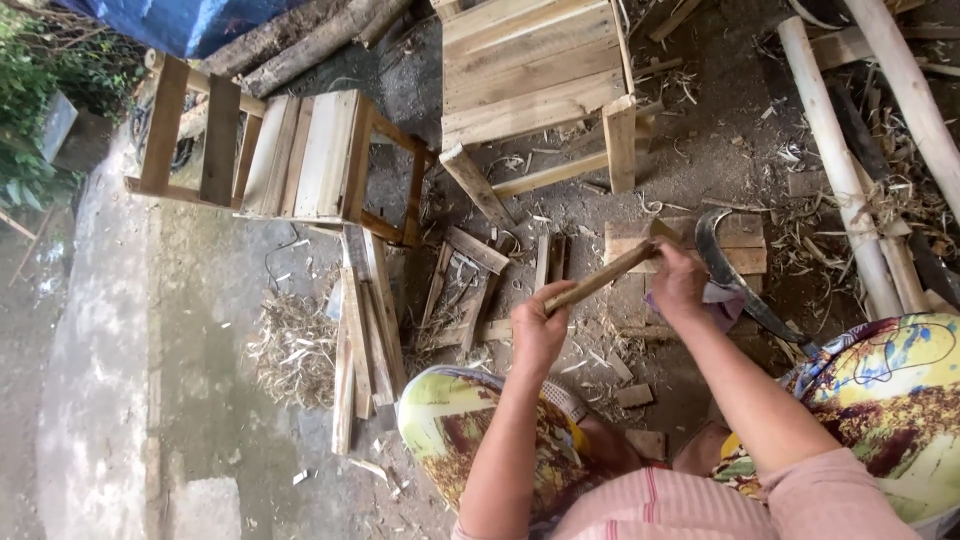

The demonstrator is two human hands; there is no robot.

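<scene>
My left hand (540, 325) grips the near end of a thin wooden stick (603, 278), which slants up to the right. My right hand (678, 280) closes around the stick's far end, above a small wooden block (742, 245). A curved dark blade (725, 270) lies just right of my right hand, its handle running down toward my patterned knee (890, 390). My other knee (450, 430) sits below the left hand.
A small wooden chair (300, 155) lies on its side at upper left, a pale wooden stool (535, 75) stands ahead. Loose slats (365, 330), shavings (290, 345) and offcuts litter the ground. Peeled poles (840, 170) lie at right.
</scene>
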